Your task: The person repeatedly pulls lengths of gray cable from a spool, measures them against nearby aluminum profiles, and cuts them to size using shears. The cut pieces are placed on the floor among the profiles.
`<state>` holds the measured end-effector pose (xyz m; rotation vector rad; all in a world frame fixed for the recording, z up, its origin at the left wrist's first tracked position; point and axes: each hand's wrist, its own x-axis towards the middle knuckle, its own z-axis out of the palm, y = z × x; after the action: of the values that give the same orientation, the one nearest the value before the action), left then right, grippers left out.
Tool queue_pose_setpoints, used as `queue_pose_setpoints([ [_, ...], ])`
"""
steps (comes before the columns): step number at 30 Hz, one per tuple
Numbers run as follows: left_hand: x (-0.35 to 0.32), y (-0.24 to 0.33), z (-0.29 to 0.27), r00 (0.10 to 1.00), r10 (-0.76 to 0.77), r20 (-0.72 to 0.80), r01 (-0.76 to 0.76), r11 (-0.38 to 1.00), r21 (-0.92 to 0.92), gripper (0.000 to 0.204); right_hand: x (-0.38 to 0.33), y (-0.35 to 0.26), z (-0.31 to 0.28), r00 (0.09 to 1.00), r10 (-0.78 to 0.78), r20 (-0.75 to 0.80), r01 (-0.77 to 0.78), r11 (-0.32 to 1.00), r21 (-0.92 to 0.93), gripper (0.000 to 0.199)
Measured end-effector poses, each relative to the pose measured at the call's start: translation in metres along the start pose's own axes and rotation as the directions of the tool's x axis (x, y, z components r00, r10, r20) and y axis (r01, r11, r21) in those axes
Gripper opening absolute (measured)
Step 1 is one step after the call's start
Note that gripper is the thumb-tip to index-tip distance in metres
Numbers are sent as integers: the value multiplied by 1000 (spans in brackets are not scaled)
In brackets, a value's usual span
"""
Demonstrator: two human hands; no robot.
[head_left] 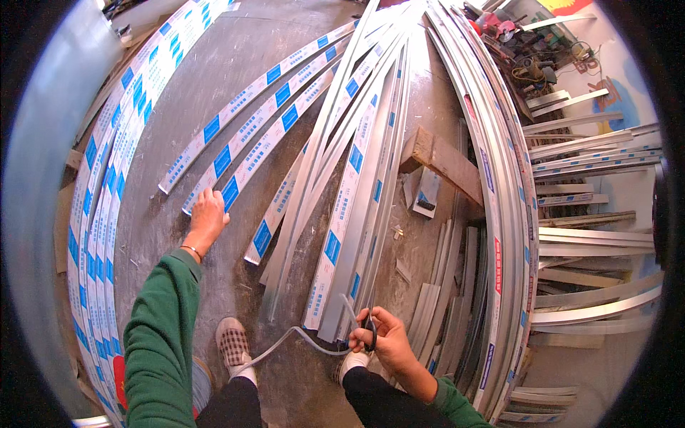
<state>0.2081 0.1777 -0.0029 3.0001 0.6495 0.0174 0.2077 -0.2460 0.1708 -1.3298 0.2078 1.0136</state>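
Strips [282, 95] in white protective film lie fanned across the grey floor [160, 271] before you, their near ends toward your feet. Large blue rectangles alternate on the film with rows of small blue characters, too fine to make out. Your left hand [207, 220], a bracelet [191, 250] at its wrist, is at the near end of the third strip from the left in this fan, its fingers bent down to the edge; whether they grip it or merely touch, you cannot tell from this view. Your right hand [389, 346], curled nearly closed, holds a black-looped tool [370, 332], and a thin grey cord [294, 329] runs leftward from beside it, above your checked shoe [232, 342]. To your left lies a stack of strips [107, 178] bearing the same blue print. On your right, a long bundle of bars [508, 214] carries a red label [498, 267] and a purple label [487, 171], both with pale lettering. Beyond it, red writing [587, 65] marks the painted wall [628, 78], blurred by distance.
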Motion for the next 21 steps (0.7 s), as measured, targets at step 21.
queue_pose_setpoints([
  [21, -24, 158, 30, 993, -42, -109, -5, 917, -399, 75, -2, 9, 9, 1000, -17, 19, 17, 1000, -15, 27],
])
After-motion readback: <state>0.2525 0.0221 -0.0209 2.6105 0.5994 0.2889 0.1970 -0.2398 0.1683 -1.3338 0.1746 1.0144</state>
